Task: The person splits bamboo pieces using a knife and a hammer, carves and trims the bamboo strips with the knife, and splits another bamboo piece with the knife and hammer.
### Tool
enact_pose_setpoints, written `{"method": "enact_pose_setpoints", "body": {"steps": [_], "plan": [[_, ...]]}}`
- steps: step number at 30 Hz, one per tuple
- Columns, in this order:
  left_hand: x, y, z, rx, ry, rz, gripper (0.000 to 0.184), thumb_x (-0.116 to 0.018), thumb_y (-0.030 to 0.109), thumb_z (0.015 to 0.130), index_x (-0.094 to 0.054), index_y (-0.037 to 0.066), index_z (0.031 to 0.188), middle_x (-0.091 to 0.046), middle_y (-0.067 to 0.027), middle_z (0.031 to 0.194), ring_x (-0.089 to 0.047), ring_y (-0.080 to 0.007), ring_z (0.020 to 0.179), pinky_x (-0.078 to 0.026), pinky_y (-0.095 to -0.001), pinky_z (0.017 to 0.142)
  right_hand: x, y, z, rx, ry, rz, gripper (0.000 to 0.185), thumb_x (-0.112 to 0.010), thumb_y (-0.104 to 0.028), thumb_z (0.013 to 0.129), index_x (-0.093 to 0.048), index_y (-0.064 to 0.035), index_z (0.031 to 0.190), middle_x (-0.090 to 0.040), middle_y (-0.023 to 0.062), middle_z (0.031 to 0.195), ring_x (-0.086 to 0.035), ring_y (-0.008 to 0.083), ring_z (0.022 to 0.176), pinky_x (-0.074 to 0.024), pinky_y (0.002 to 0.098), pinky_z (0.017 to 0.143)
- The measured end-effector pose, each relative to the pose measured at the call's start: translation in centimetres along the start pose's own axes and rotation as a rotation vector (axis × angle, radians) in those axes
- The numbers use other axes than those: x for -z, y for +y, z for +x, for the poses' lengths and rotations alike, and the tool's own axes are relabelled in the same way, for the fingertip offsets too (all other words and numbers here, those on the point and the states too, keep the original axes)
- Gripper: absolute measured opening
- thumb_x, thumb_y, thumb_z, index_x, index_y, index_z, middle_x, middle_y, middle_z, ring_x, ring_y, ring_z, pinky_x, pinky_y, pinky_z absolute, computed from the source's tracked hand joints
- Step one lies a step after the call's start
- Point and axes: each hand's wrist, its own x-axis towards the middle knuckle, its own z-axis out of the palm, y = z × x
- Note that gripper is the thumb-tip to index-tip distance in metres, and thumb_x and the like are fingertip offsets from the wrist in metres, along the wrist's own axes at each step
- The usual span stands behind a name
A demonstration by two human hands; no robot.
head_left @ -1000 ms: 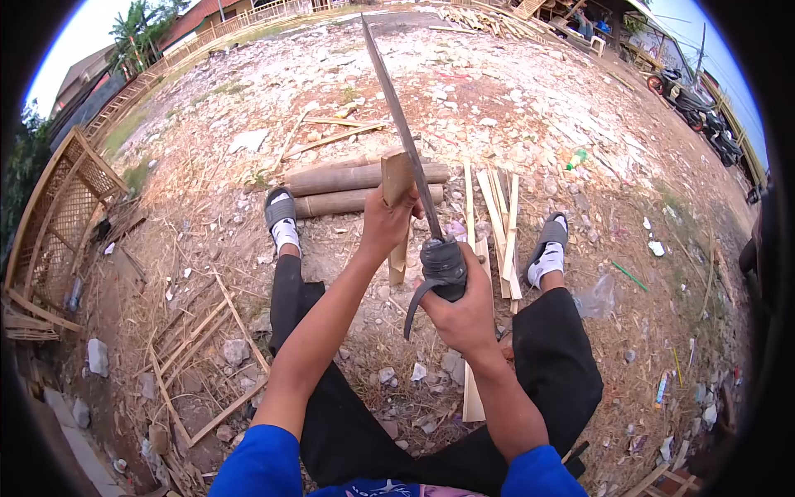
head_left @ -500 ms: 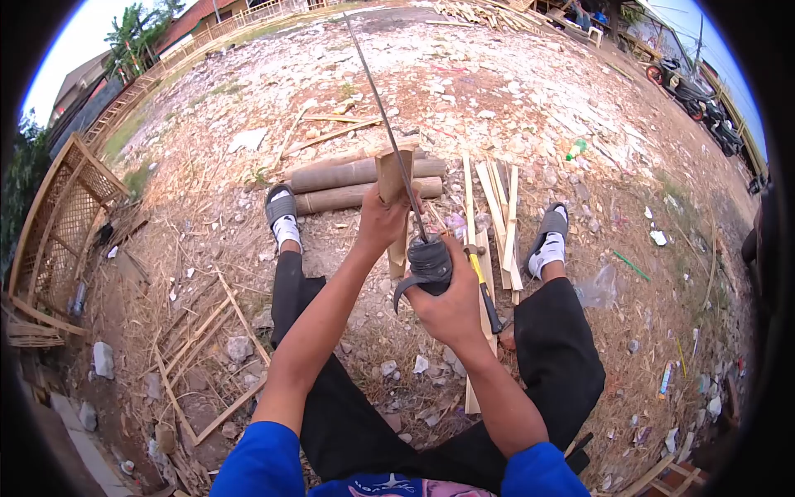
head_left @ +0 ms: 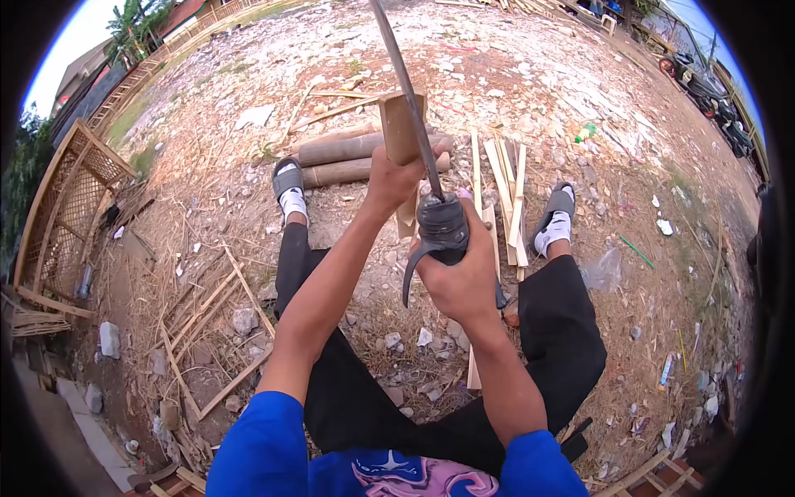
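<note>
My left hand (head_left: 391,184) is closed around a split piece of bamboo (head_left: 400,132), held upright in front of me. In my right hand (head_left: 460,280) is a machete (head_left: 406,79), gripped by its black-wrapped handle (head_left: 443,224), with a loose strip of the wrapping hanging down. The long dark blade points up and away and crosses just right of the bamboo's upper part. Whether blade and bamboo touch, I cannot tell. Below the hands, a hammer's dark handle end (head_left: 500,296) shows beside my right wrist; the rest is mostly hidden.
Bamboo poles (head_left: 348,151) lie beyond my left foot, and split bamboo strips (head_left: 507,186) rest between my feet. Thin wooden sticks (head_left: 199,311) and stones cover the ground at left, near a woven bamboo frame (head_left: 70,207). Motorcycles (head_left: 704,99) stand far right.
The machete blade has tilted toward me and looks larger and nearer. The bamboo piece has risen slightly in view with my left hand. My right hand now hides most of the hammer.
</note>
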Motion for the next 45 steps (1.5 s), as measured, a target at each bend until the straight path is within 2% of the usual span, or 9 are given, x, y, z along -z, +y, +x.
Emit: {"method": "enact_pose_setpoints", "body": {"steps": [6,9,12,14,24,32,40,41,45], "plan": [[0.1,1.3,2.8,-0.079,0.001,0.028,0.024,-0.075,0.018,0.084,-0.063,0.001,0.073,-0.057,0.0021,0.061,-0.052,-0.0050,0.057,-0.041,-0.0265,0.050,0.8,-1.0,1.1,0.172,-0.018,0.036,0.033,-0.071,-0.003,0.080,-0.056,-0.0006,0.109,-0.061,0.0016,0.084,-0.058,0.0068,0.072,-0.0486,0.0246,0.065],[-0.5,-6.6,1.0,0.018,0.020,-0.025,0.030,-0.079,0.025,0.084,-0.061,0.005,0.069,-0.059,0.0013,0.064,-0.054,-0.0047,0.058,-0.043,-0.0236,0.050,0.4,3.5,1.3,-0.082,0.016,0.015,0.029,-0.070,-0.003,0.072,-0.058,-0.0032,0.098,-0.062,0.0028,0.081,-0.059,0.0087,0.071,-0.0478,0.0259,0.066],[-0.8,-5.4,1.9,0.106,0.035,0.022,0.029,-0.079,0.026,0.084,-0.064,0.004,0.075,-0.060,0.0011,0.067,-0.054,-0.0058,0.062,-0.044,-0.0256,0.053,0.1,4.4,2.4,-0.041,0.021,-0.002,0.025,-0.069,-0.004,0.074,-0.059,-0.0032,0.096,-0.062,0.0024,0.079,-0.058,0.0087,0.068,-0.0473,0.0261,0.064],[-0.4,-5.2,0.3,0.181,0.048,0.045,0.029,-0.078,0.027,0.084,-0.064,0.003,0.076,-0.061,0.0009,0.069,-0.054,-0.0062,0.063,-0.044,-0.0263,0.055,0.8,3.6,3.1,-0.212,-0.034,0.111,0.025,-0.068,-0.004,0.074,-0.059,-0.0027,0.097,-0.062,0.0020,0.077,-0.058,0.0089,0.067,-0.0469,0.0264,0.062],[-2.5,2.0,3.5,-0.059,0.058,-0.158,0.026,-0.079,0.022,0.083,-0.066,0.003,0.071,-0.063,0.0006,0.061,-0.059,-0.0056,0.054,-0.044,-0.0227,0.046,3.0,-2.5,2.9,0.026,-0.028,-0.014,0.029,-0.069,-0.006,0.072,-0.059,-0.0011,0.099,-0.063,0.0033,0.079,-0.059,0.0093,0.070,-0.0472,0.0274,0.064],[-4.6,-6.9,1.0,0.165,-0.035,0.045,0.022,-0.076,0.019,0.083,-0.066,0.000,0.078,-0.063,-0.0016,0.066,-0.056,-0.0066,0.060,-0.044,-0.0267,0.051,3.7,5.8,2.3,-0.185,0.046,0.072,0.029,-0.064,0.000,0.074,-0.061,-0.0010,0.103,-0.062,0.0013,0.082,-0.057,0.0074,0.072,-0.0466,0.0242,0.066],[-4.9,-0.1,3.2,-0.040,0.068,0.037,0.027,-0.077,0.023,0.082,-0.067,0.000,0.071,-0.057,0.0003,0.057,-0.051,-0.0052,0.053,-0.041,-0.0271,0.047,5.0,-1.1,2.2,-0.053,0.028,0.089,0.030,-0.069,-0.003,0.074,-0.060,-0.0001,0.103,-0.063,0.0014,0.086,-0.059,0.0073,0.074,-0.0478,0.0244,0.067],[-4.8,0.2,3.7,-0.206,0.083,-0.071,0.029,-0.077,0.024,0.082,-0.066,0.000,0.071,-0.057,0.0000,0.057,-0.052,-0.0058,0.053,-0.042,-0.0273,0.047,4.9,-1.9,1.9,-0.032,0.031,0.095,0.030,-0.069,-0.004,0.075,-0.060,0.0000,0.103,-0.063,0.0014,0.086,-0.059,0.0070,0.075,-0.0479,0.0241,0.067],[-3.8,-4.8,0.8,0.005,0.038,0.046,0.026,-0.077,0.021,0.081,-0.067,-0.001,0.073,-0.059,-0.0001,0.061,-0.053,-0.0057,0.057,-0.043,-0.0271,0.050,4.1,3.2,1.7,-0.159,-0.002,0.070,0.028,-0.070,-0.005,0.075,-0.060,-0.0004,0.101,-0.063,0.0022,0.085,-0.059,0.0066,0.073,-0.0482,0.0241,0.066]]}}
